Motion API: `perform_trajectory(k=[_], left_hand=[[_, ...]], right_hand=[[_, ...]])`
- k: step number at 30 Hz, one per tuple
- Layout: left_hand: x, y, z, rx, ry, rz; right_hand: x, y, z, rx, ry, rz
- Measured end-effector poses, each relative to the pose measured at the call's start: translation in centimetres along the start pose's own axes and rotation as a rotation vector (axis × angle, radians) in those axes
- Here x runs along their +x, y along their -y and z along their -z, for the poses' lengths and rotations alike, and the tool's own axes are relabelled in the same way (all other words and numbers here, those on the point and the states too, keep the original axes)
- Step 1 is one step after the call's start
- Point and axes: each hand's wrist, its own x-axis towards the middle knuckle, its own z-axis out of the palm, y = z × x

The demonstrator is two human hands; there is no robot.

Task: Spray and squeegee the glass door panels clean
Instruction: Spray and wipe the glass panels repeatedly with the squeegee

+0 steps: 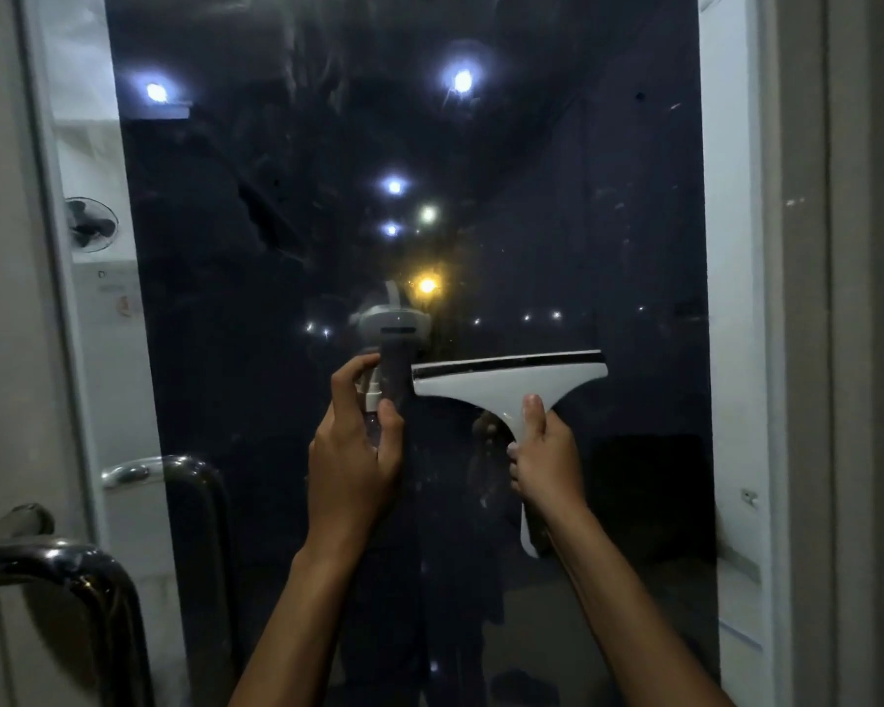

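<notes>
In front of the dark glass door panel [557,196], both hands are raised side by side at about the same height. The left hand [353,451] holds a small spray bottle [373,395] upright, its fingers curled round the clear body and the forefinger bent up over the white nozzle; the bottle is mostly hidden behind the hand. The right hand [547,456] grips the handle of a white squeegee [501,385] — thumb laid up along the neck, the other fingers wrapped round the grip below. The squeegee's head points upward, its black rubber strip running nearly level along the top edge, tilted slightly up to the right, close against the glass; whether the strip touches the pane cannot be told. The bottle sits just beside the left end of the squeegee head.

The glass shows smears and streaks in its upper part and reflects several bright lights. To the lower left, a curved chrome door handle [72,568] stands out from the pale frame [1,298] — a second one lies just behind it.
</notes>
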Motion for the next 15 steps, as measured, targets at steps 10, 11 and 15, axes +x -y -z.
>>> perform_trajectory(k=[10,11,15], left_hand=[[-4.1,1.0,-0.6,0.011,0.025,0.076],[-4.4,1.1,-0.6,0.011,0.024,0.081],[-5.4,1.5,-0.7,0.013,0.03,0.109]], right_hand=[[-6.2,-6.6,2.2,-0.112,-0.054,-0.03],[-5.9,-6.0,1.9,-0.088,-0.058,-0.018],[-5.3,-5.5,1.3,-0.088,-0.073,0.007]])
